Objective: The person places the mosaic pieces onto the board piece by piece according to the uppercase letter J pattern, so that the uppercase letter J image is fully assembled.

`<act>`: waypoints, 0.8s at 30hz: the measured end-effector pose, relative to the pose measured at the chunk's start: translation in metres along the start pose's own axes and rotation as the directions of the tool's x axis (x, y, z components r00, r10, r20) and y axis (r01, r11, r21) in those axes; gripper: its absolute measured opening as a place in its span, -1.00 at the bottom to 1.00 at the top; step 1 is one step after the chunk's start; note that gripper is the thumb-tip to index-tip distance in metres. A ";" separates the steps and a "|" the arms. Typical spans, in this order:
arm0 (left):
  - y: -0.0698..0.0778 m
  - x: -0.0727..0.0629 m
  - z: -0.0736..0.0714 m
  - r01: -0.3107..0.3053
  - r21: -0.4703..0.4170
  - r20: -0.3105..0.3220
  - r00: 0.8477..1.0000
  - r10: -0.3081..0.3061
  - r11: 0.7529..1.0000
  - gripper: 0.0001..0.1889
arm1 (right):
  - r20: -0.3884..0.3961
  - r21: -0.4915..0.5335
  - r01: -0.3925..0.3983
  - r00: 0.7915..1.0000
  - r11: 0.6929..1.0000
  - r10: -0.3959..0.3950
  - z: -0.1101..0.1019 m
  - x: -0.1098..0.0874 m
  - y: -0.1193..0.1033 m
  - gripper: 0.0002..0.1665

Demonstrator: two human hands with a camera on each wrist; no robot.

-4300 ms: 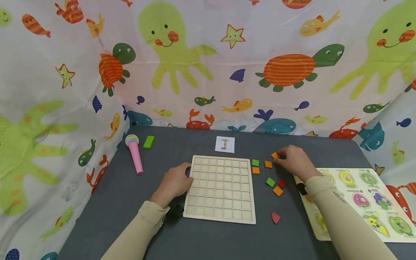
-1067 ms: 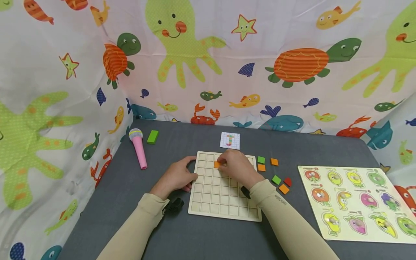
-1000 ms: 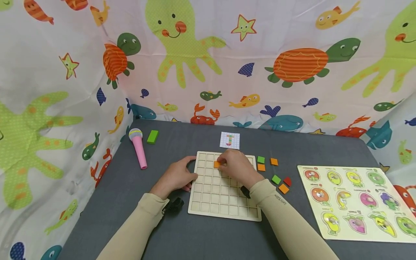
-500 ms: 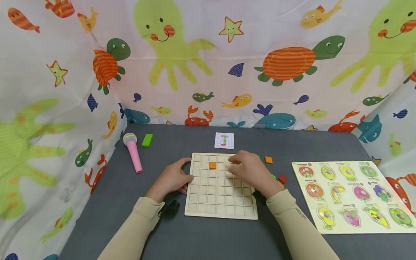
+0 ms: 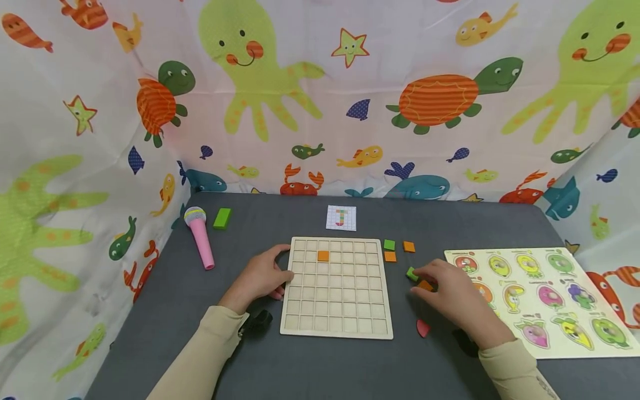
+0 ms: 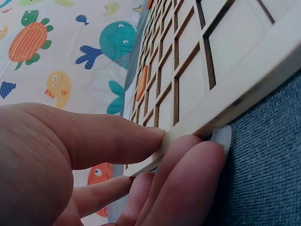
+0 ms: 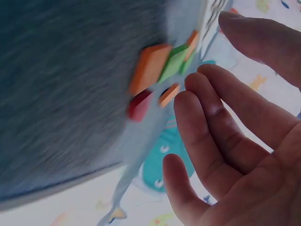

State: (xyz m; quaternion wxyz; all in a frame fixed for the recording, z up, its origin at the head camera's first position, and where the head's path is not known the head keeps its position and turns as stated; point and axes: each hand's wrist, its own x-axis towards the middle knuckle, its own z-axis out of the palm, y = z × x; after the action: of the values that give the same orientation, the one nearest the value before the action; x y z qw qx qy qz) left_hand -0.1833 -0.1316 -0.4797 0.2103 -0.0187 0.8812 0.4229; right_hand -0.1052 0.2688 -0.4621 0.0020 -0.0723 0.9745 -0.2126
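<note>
A pale wooden grid board lies mid-table, with one orange square tile in a cell near its top. At its left edge my left hand pinches the rim, thumb tip on top and fingers against the side in the left wrist view. My right hand reaches over the loose pieces right of the board, thumb and fingers apart around an orange tile. A green tile lies by the fingertips. In the right wrist view that hand holds nothing, and a red piece lies beside the orange tile.
More green and orange tiles lie beside the board's upper right. A red rounded piece is nearer me. The fruit puzzle board is at right, a pattern card behind, a pink microphone and green block left.
My right hand brought an orange tile onto the grid board, let it go in a cell, and moved back right to the loose tiles. The left hand stays at the board's edge.
</note>
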 end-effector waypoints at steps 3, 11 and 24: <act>0.000 -0.001 -0.001 0.010 0.004 0.000 1.000 -0.010 1.000 -0.19 | 0.001 -0.018 -0.031 1.000 0.999 0.031 0.000 -0.009 0.008 -0.58; -0.002 0.002 0.000 0.001 0.004 -0.009 1.000 -0.001 1.000 -0.19 | -0.013 -0.054 -0.087 0.996 0.995 0.086 0.003 -0.018 0.023 -0.62; -0.003 0.002 0.000 0.004 -0.009 -0.010 1.000 -0.004 1.000 -0.19 | 0.030 -0.061 -0.119 0.992 0.991 0.121 0.003 -0.011 0.024 -0.70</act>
State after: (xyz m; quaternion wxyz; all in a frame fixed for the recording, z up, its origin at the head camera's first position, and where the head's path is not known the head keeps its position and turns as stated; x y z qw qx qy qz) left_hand -0.1847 -0.1329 -0.4830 0.2064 -0.0234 0.8804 0.4263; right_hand -0.0974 0.2909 -0.4757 0.0289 -0.0174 0.9827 -0.1819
